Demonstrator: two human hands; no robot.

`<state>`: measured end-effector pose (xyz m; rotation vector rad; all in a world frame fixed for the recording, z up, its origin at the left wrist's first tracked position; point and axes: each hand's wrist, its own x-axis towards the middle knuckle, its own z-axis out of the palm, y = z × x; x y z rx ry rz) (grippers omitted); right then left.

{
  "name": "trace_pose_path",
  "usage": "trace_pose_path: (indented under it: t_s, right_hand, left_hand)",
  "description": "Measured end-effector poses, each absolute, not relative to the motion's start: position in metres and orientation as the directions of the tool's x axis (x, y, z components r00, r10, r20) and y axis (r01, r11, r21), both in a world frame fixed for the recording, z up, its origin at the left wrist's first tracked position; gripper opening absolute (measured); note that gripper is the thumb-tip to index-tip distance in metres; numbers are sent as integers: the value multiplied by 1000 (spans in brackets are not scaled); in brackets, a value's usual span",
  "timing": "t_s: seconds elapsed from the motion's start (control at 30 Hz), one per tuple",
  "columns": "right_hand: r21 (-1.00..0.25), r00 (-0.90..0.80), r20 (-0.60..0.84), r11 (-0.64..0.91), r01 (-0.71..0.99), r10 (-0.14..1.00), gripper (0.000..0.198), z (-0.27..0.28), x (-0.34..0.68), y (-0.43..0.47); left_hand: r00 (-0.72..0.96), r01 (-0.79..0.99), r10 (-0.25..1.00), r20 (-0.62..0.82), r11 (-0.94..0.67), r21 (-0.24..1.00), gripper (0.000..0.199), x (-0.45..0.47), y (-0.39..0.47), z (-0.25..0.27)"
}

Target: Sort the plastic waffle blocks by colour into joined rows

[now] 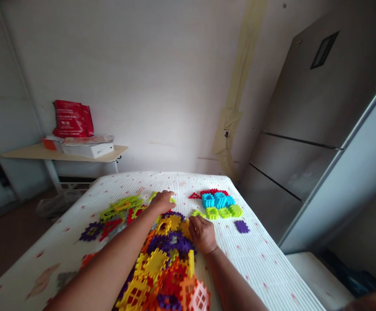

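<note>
My left hand (pixel 162 202) reaches over lime-green building tiles near the far middle of the table. Its fingers stretch forward and to the right, and lime green shows on both sides of it. My right hand (pixel 202 234) is closed, its fingers curled at the edge of a yellow tile (pixel 185 228); what is between them is hidden. Between my arms lies a heap of interlocking plastic tiles, with a yellow tile (pixel 156 262), purple tiles (pixel 162 242) and a pink window tile (pixel 200 297). Just beyond my right hand is a lime-green tile (pixel 198 213).
Right of centre, stacked blue tiles (pixel 208 200), red tiles (pixel 214 191), lime tiles (pixel 224 212) and one purple tile (pixel 241 226) lie on the white tablecloth (pixel 256 268). More lime tiles (pixel 121 207) spread at left. A fridge (pixel 291 129) stands to the right.
</note>
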<state>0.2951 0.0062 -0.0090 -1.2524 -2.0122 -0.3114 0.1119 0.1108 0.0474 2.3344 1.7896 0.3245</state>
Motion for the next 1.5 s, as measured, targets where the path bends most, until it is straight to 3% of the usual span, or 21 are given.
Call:
trace_pose_path:
  t_s: [0.2, 0.43, 0.6, 0.77, 0.93, 1.1, 1.27, 1.5]
  right_hand:
    - [-189, -241, 714, 513, 838, 657, 25, -8, 297, 7]
    - [-192, -247, 716, 524, 830, 654, 25, -6, 297, 8]
    - [-194, -244, 716, 522, 831, 654, 24, -6, 296, 7]
    - [-194, -257, 707, 530, 825, 659, 24, -9, 294, 9]
    - [-191, -272, 714, 553, 811, 645, 24, -10, 294, 10]
    - [-205, -262, 724, 561, 802, 638, 25, -12, 294, 9]
    - [-210, -293, 717, 597, 774, 632, 26, -10, 289, 6]
    - [-212, -307, 717, 616, 759, 626, 25, -7, 289, 1]
  left_hand:
    - [178, 970, 983, -42, -167, 178, 36, 128, 124, 31]
    - [138, 980, 989, -49, -130, 148, 37, 137, 126, 24]
    - [153, 963, 988, -38, -140, 232, 36, 127, 116, 29]
    - [223, 879, 975, 5, -203, 431, 34, 107, 106, 41]
    - [239, 657, 969, 70, -214, 723, 32, 84, 83, 59]
    - [206, 266, 977, 48, -103, 958, 30, 63, 31, 66]
    - [115, -68, 993, 22, -14, 998, 26, 53, -12, 61]
    - [-2, -388, 1000, -24, 22, 921, 30, 48, -38, 55]
